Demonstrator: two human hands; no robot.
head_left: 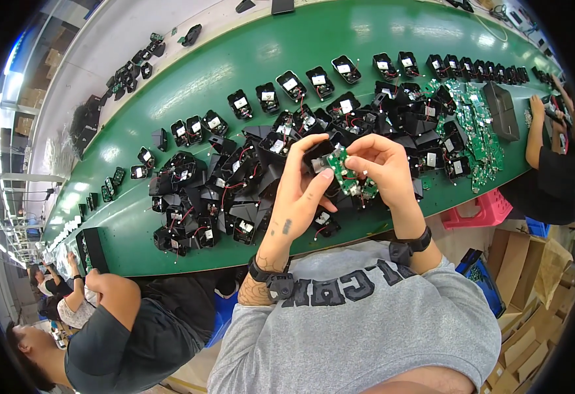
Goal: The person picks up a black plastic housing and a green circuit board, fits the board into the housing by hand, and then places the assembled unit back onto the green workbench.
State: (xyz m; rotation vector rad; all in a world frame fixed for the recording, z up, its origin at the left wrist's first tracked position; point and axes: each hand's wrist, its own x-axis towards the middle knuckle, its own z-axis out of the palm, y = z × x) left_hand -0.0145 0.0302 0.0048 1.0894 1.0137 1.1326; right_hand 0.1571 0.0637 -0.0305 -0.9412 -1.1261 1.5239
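Above the heap on the bench, my left hand [300, 192] and my right hand [387, 172] are raised close together. Between them is a green circuit board [352, 180] with small parts on it. My left thumb presses its left end, beside a small grey-black piece [319, 164] within the curl of that hand. My right thumb and fingers pinch the board's upper right side. Whether the board is joined to the black piece is hidden by my fingers. Under and around both hands lies a heap of black plastic housings [235, 172] with red wires and white labels.
The green bench [208, 85] carries a row of black housings [267, 97] behind the heap. Loose green boards [474, 134] lie at the right, beside a black tray [501, 111]. Co-workers sit on both sides. A pink stool [478, 209] and cardboard boxes [530, 328] stand at right.
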